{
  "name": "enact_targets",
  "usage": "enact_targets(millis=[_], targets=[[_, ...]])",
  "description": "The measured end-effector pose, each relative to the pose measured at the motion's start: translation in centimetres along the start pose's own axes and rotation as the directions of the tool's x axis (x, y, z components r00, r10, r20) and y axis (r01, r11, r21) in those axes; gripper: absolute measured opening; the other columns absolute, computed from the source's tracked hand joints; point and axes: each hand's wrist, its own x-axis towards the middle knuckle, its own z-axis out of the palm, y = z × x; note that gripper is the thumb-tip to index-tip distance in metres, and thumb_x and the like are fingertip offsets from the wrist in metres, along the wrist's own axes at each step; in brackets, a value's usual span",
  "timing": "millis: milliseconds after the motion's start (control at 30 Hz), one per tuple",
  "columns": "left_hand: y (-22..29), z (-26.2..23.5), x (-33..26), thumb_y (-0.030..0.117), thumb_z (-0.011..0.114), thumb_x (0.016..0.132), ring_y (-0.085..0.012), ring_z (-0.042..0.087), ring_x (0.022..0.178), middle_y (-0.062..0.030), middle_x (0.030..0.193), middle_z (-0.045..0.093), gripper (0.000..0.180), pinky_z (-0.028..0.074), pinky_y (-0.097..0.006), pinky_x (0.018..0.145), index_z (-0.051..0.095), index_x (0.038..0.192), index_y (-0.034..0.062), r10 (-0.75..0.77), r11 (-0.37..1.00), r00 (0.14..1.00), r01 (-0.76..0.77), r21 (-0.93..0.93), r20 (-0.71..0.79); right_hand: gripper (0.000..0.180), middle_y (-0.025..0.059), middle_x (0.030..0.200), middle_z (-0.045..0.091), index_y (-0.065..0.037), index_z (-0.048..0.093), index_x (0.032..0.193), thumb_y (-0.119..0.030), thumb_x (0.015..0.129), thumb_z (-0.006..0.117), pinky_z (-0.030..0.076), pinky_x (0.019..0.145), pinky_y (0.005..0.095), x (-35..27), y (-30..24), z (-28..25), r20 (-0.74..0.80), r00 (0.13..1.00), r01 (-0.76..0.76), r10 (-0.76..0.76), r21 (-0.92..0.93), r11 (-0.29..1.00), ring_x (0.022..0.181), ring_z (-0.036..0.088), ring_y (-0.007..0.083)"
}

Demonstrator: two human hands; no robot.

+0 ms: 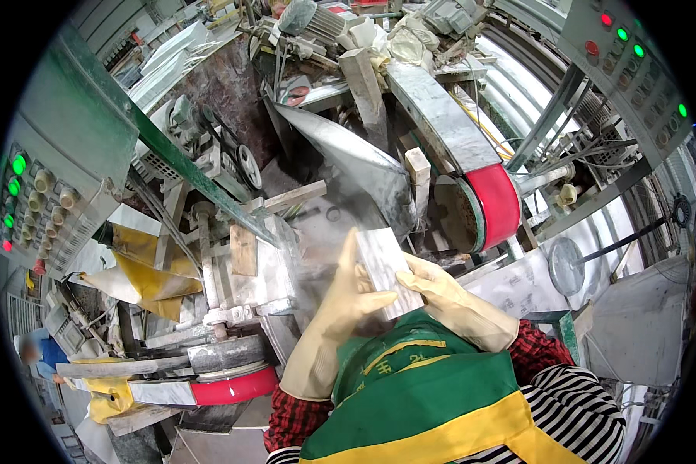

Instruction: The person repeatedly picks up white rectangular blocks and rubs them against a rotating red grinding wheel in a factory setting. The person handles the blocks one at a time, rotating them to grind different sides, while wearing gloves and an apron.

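Both my hands wear long cream rubber gloves and hold a flat rectangular block [384, 267], white with grey streaks like stone, in front of my chest. My left hand [352, 290] grips its left edge, fingers along the side and thumb near the lower left corner. On the opposite side, my right hand [433, 288] has its thumb on the block's face; its other fingers are partly hidden. Beyond the block and to the right is a belt sander [495, 205] with a red belt round its end wheel.
A second red-belted machine [236, 387] lies at the lower left. Control panels with lit buttons stand left [35, 201] and right [626, 66]. A curved metal sheet [348, 147] rises ahead, beside wooden posts. Far left, another person [46, 356] stands in blue.
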Motion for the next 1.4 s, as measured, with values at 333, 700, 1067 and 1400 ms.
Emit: enact_targets(millis=[333,700,1067,1400], targets=[[0.2,-0.1,1.0,0.01,0.081,0.077,-0.0151,0.064,0.087,-0.0089,0.102,0.066,0.098,0.05,-0.026,0.071,0.022,0.156,0.0017,-0.075,0.974,0.987,0.104,0.203,-0.142,0.061,0.0073,0.134,0.06,-0.006,0.042,0.149,-0.025,0.097,0.067,0.054,0.092,0.0377,-1.1,-0.2,-1.2,-0.084,0.988,-0.121,0.126,0.059,0.991,0.113,0.063,0.0193],[-1.2,-0.9,1.8,0.009,0.073,0.088,-0.0166,0.065,0.096,-0.0082,0.108,0.067,0.046,0.052,-0.029,0.083,0.054,0.128,-0.0014,0.042,0.992,0.969,-0.012,0.122,-0.245,0.06,0.0094,0.139,0.057,0.0,0.04,0.15,-0.018,0.098,0.065,0.049,0.102,0.0374,-1.8,-0.2,-1.0,0.04,0.993,-0.118,0.113,0.174,0.978,0.123,0.059,0.0197],[-2.0,-1.3,2.9,0.018,0.069,0.095,-0.0092,0.063,0.071,-0.0067,0.088,0.071,0.021,0.051,-0.024,0.063,0.066,0.103,-0.0021,0.032,0.999,0.923,-0.019,0.038,-0.384,0.069,0.0077,0.141,0.055,0.001,0.036,0.151,-0.023,0.095,0.069,0.046,0.104,0.0326,-1.5,-0.6,-1.4,0.074,0.994,-0.09,0.084,0.089,0.992,0.124,0.056,0.0158],[-4.8,-5.3,3.2,0.041,0.058,0.101,-0.0156,0.067,0.068,-0.01,0.081,0.071,0.043,0.054,-0.028,0.062,0.07,0.103,-0.0011,0.008,0.999,0.88,0.014,0.043,-0.474,0.072,0.0069,0.142,0.054,0.001,0.034,0.153,-0.023,0.095,0.069,0.045,0.104,0.0302,-0.1,1.0,-3.6,0.062,0.998,-0.012,0.01,0.042,0.999,0.125,0.055,0.014]])
